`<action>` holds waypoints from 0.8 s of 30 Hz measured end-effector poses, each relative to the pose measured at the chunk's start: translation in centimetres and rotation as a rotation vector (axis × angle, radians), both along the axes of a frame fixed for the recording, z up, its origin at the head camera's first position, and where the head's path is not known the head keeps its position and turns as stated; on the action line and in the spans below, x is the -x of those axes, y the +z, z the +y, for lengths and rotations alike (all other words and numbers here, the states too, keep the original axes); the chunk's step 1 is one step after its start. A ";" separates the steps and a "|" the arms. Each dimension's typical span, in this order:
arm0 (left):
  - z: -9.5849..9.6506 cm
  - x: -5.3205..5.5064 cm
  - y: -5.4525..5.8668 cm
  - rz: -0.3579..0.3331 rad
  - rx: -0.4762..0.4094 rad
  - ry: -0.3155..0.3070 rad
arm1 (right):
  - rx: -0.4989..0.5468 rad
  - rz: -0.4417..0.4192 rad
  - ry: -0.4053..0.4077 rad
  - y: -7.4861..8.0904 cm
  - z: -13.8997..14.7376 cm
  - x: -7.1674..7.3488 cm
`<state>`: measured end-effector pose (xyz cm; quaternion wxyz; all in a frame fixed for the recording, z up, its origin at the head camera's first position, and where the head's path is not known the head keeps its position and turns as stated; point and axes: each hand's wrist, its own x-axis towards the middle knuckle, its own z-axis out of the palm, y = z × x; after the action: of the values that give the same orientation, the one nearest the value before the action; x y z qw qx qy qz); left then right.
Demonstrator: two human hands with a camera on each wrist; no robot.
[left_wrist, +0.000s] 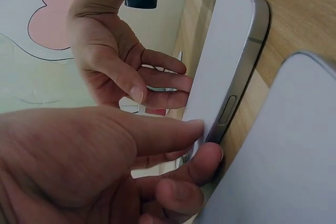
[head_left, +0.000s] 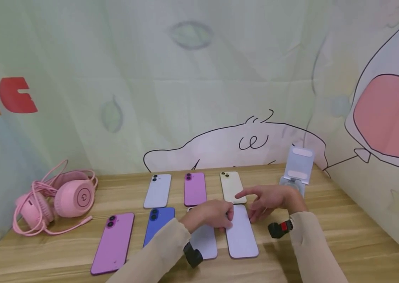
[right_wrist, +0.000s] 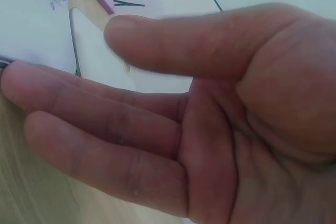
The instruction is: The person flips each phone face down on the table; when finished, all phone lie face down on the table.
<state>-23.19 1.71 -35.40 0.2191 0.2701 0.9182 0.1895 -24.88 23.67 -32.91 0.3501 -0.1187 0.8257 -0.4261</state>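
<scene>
A pale lavender smartphone [head_left: 242,239] lies flat on the table at the front right of the phones. My left hand [head_left: 214,214] pinches its left edge near the far end. In the left wrist view the thumb rests on the phone's broad face [left_wrist: 220,45] and the index fingertip meets its side. My right hand [head_left: 270,198] is at the phone's opposite edge, fingers fairly straight and fingertips touching it, thumb raised. A cream phone [head_left: 230,182] lies just beyond. Another pale lavender phone [head_left: 204,243] lies to the left, partly under my left hand and sleeve.
More phones lie in rows: a pink one [head_left: 112,243], a blue one [head_left: 158,222], a white one [head_left: 158,191] and a second pink one [head_left: 195,188]. Pink headphones [head_left: 74,196] with a coiled cable sit at the left. A folding phone stand [head_left: 299,163] stands behind my right hand.
</scene>
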 end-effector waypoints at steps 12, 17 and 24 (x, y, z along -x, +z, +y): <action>-1.3 0.2 1.4 -0.042 -0.028 -0.082 | -0.032 0.046 0.034 0.7 -0.3 -0.1; -2.8 0.3 1.6 0.001 -0.075 -0.063 | -0.047 0.109 0.044 0.4 -0.6 0.2; -6.1 0.1 1.3 0.090 -0.150 0.030 | -0.024 0.193 0.053 -0.2 -1.0 0.6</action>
<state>-23.30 -4.39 -34.11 0.1541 0.2800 0.9144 0.2485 -25.50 22.70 -33.07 0.2814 -0.1768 0.8572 -0.3933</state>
